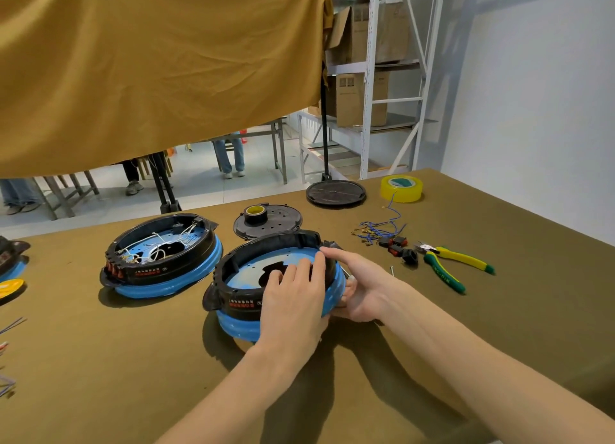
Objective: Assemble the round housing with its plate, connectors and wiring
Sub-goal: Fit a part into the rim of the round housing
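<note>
A round black plastic housing with a blue lower band (233,323) sits tilted on the olive-brown cloth-covered table (100,377), its open side up and a pale blue perforated plate (253,270) inside. The left hand (293,297) lies over the near rim, fingers curled into the housing and resting on the plate. The right hand (359,287) cups the housing's right side, its forefinger stretched along the top of the rim. A second housing of the same kind (163,260), already wired with white leads, stands just to the left. Behind are a black perforated disc (283,222), blue wires with brass connectors (379,229), red-and-black switches (394,245) and yellow-green pliers (456,264).
</note>
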The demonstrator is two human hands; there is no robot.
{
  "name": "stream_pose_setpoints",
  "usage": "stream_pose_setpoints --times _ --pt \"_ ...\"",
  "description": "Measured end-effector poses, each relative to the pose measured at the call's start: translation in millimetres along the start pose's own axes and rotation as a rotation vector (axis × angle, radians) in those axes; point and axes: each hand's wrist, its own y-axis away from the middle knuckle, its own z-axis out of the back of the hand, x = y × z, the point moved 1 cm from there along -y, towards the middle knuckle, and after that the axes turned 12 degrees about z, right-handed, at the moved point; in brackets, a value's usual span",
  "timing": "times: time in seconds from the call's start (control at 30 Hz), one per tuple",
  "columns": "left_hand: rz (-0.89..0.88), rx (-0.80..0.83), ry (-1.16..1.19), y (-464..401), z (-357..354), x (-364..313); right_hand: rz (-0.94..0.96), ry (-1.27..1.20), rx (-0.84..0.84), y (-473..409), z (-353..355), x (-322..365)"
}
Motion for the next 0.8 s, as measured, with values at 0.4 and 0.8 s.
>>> stream_pose_setpoints --times 0.4,0.8 --pt "0.0 -0.21 -0.139 6 10 7 -0.024 -0.111 0.103 14 -4 -1" --pt "0.12 -0.239 -0.005 -32 73 40 0.24 -0.056 0.27 27 -30 46"
